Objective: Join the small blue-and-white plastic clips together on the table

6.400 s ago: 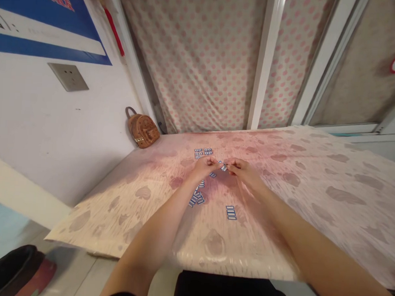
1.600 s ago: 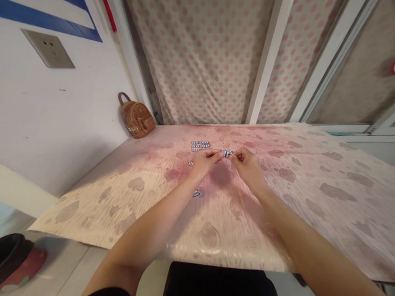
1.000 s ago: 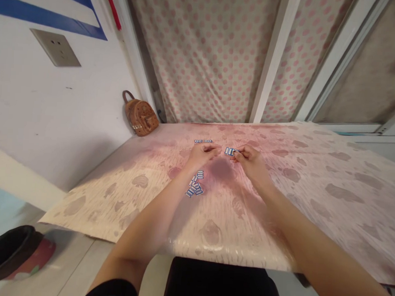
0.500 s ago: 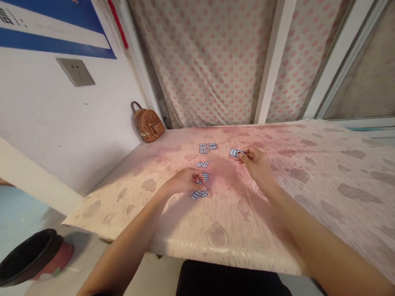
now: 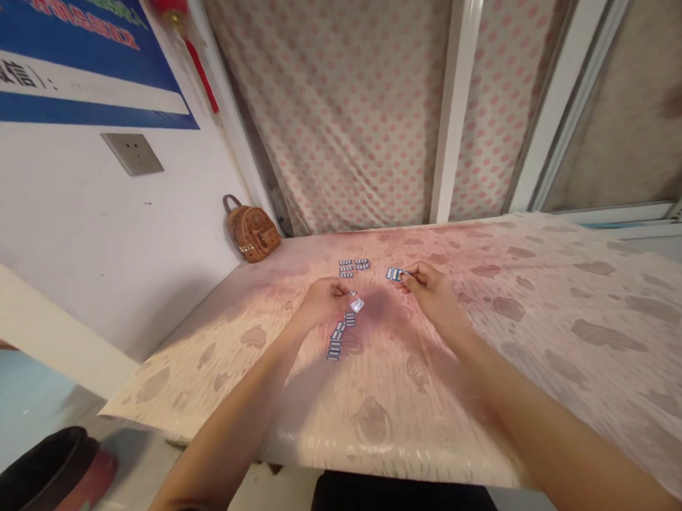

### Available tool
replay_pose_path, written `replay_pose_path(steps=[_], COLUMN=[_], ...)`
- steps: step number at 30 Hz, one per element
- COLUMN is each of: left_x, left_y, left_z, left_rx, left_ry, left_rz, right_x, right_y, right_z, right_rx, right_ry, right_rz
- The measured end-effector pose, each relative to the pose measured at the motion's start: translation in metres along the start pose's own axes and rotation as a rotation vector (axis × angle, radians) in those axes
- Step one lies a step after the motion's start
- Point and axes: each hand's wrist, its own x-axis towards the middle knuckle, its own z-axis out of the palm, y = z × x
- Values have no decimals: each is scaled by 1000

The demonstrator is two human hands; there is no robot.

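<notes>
Small white rectangular tiles with blue edges lie in groups on the table; I cannot tell their exact kind. My left hand [image 5: 322,302] is closed, its fingertips pinching a small tile [image 5: 353,293]. Just below those fingertips is a shiny pale tile [image 5: 357,306]. A staggered line of tiles [image 5: 336,339] runs from there toward the near edge. To the right, my right hand [image 5: 431,287] pinches the end of a short row of white-and-blue tiles [image 5: 393,274], partly covered by the fingers. Beyond my left hand sit two neat blocks of tiles [image 5: 346,269].
A patterned plastic cloth covers the table [image 5: 378,421]. A small brown backpack [image 5: 254,232] stands in the far left corner by the wall. Dotted curtains [image 5: 348,111] hang behind. A dark-lined bin [image 5: 49,473] is on the floor at left.
My left hand has moved away from me along the line of tiles, uncovering its near part. The nearest tiles now lie straighter. My right hand keeps its pinch, and the view has tilted up slightly.
</notes>
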Motion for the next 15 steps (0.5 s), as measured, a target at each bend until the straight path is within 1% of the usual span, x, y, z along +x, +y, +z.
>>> replay_pose_path(steps=[2,5,7,9,12,15], left_x=[16,32,33,28,17,9], left_y=[9,18,20,19,16,16], left_z=[12,33,43,49,52,54], left_rx=[-105,-284,-384,-430,-425,-427], left_ry=[120,187,182,155,144,155], left_rz=[-1,-33,-34,-25,-17,-16], right_x=[0,1,0,-2,-6,-9], right_y=[1,2,1,-2,-6,-9], right_z=[0,1,2,3,6,9], right_rx=[30,76,95,92,50,20], right_ry=[-12,-26,-44,-67,-80,-55], right_rz=[-9,2,14,16,12,27])
